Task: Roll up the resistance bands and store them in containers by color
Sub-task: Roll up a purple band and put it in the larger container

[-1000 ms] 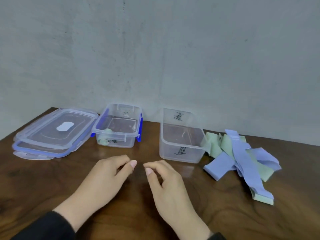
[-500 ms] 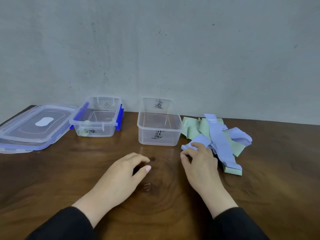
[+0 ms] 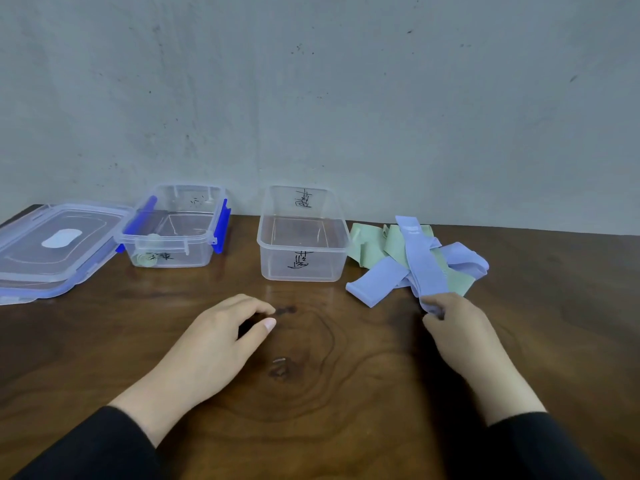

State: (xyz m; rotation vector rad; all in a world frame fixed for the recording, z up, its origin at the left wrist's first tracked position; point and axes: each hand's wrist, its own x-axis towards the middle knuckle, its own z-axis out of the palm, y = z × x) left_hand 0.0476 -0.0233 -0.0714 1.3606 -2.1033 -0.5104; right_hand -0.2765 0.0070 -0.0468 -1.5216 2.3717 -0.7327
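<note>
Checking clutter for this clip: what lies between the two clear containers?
In the head view, only bare wooden tabletop lies between the blue-latched container and the plain clear container; nothing stands there.

1. The table (image 3: 329, 393) runs up to the wall (image 3: 311, 98) behind it
2. Two stacked lids (image 3: 52, 251) lie at the far left
3. Just right of them stands a box with side clips (image 3: 173, 233), a small roll (image 3: 147, 259) inside it at the front left
4. Further right, apart from it, stands a second box (image 3: 303, 251)
5. A heap of bands (image 3: 415, 261) lies right of that box, close beside it
6. The left hand (image 3: 221, 341) rests on the table before the boxes
7. The right hand (image 3: 457, 327) pinches the near end of one band at the front of the heap
</note>
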